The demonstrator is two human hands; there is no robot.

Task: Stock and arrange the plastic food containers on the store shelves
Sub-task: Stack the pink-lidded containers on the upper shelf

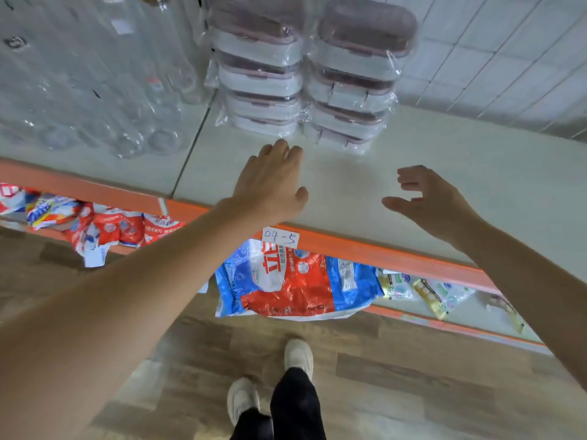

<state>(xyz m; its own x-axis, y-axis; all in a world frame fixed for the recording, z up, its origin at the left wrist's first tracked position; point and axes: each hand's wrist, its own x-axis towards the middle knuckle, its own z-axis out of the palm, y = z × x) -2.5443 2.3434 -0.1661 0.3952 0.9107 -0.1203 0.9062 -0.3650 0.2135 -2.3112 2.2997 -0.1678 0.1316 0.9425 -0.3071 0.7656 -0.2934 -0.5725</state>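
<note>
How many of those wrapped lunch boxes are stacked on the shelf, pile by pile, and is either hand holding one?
Left stack of containers: 5
Right stack of containers: 4
Held in the left hand: 0
Held in the right hand: 0
Total containers visible on the shelf: 9, though the blurred upper layers make the count approximate.

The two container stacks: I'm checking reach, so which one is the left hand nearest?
The left stack, beside the glassware. The left hand has its fingertips just short of its base; the right stack stands farther right.
</note>
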